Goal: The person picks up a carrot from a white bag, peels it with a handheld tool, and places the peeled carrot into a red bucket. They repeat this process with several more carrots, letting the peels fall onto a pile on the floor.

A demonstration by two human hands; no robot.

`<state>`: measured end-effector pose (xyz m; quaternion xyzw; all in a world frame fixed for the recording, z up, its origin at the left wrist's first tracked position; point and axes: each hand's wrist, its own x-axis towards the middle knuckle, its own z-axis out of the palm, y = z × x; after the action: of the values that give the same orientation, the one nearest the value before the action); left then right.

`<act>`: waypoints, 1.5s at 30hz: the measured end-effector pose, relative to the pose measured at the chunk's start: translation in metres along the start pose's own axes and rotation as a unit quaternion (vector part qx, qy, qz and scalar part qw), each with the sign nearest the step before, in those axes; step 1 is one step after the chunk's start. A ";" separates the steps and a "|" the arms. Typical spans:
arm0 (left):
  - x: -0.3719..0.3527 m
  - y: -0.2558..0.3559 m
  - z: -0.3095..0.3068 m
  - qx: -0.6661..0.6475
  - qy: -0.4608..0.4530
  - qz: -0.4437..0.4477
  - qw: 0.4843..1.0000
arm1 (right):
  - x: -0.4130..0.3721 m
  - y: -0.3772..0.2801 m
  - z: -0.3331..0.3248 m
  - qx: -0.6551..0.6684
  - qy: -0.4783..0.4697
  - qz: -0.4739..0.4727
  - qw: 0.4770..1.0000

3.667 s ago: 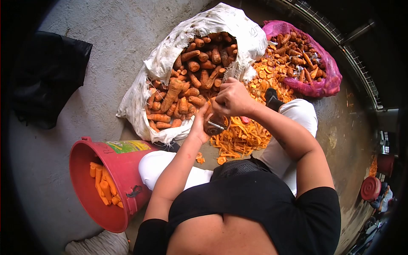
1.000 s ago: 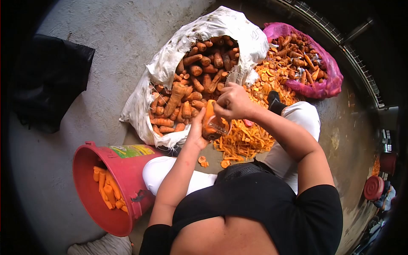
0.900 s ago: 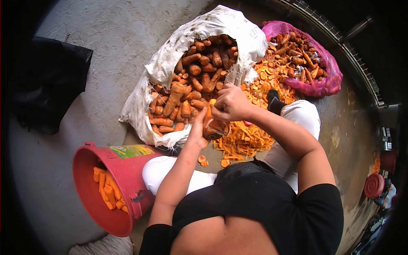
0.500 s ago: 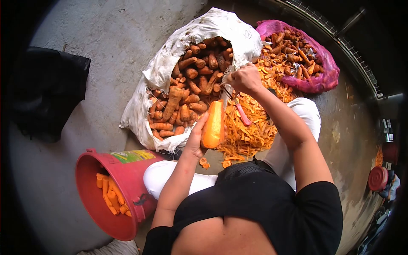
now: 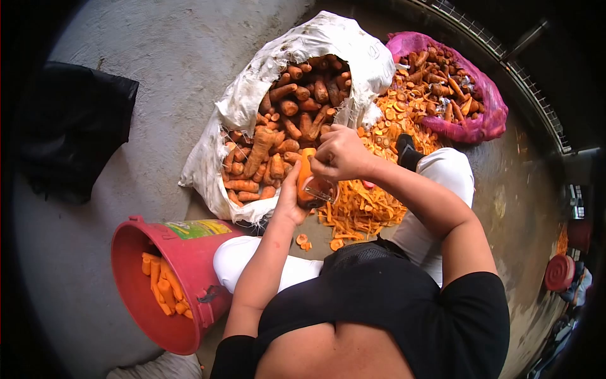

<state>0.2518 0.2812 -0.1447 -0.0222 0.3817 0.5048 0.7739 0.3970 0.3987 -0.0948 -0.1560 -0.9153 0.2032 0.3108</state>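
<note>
In the head view, the person's left hand (image 5: pixel 290 201) grasps a thick carrot (image 5: pixel 306 165), its fingers wrapped along the side nearest the white sack. The carrot stands tilted between the two hands, in front of the body and above the floor, its narrower end pointing away from the person. The right hand (image 5: pixel 341 155) is clenched around a peeler (image 5: pixel 322 189), whose metal blade lies over the lower part of the carrot; the handle is mostly hidden within the fingers

Just beyond the hands, the white sack (image 5: pixel 243 95) lies open, filled with unpeeled carrots (image 5: pixel 259 155). To its right, a pink bag (image 5: pixel 491 126) holds more carrots and scraps. Between the sack and the person's legs, a heap of orange peelings (image 5: pixel 366 211) spreads over the floor, with cut slices (image 5: pixel 391 112) farther back towards the pink bag. On the left, a red bucket (image 5: pixel 142 316) leans on its side beside the knee, its mouth facing away from the person's leg, with peeled carrots (image 5: pixel 165 287) inside. A black sheet-like item (image 5: pixel 79 126) lies farther left, well apart from the bucket
</note>
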 end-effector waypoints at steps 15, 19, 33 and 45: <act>-0.024 -0.002 0.022 0.063 -0.053 0.045 0.996 | -0.002 0.068 -0.025 -0.284 0.103 0.168 0.938; -0.009 0.003 0.005 0.013 -0.058 0.034 0.998 | 0.001 0.040 -0.022 -0.059 0.036 0.163 0.984; -0.015 -0.002 0.018 0.089 0.004 0.044 0.995 | -0.006 0.012 0.005 0.000 0.002 -0.021 1.000; -0.018 0.003 0.005 0.023 -0.048 0.027 0.998 | 0.003 0.048 -0.017 -0.122 0.021 0.207 0.970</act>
<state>0.2484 0.2706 -0.1289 0.0298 0.3559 0.5171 0.7779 0.4127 0.4461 -0.1037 -0.3832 -0.8742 0.1465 0.2599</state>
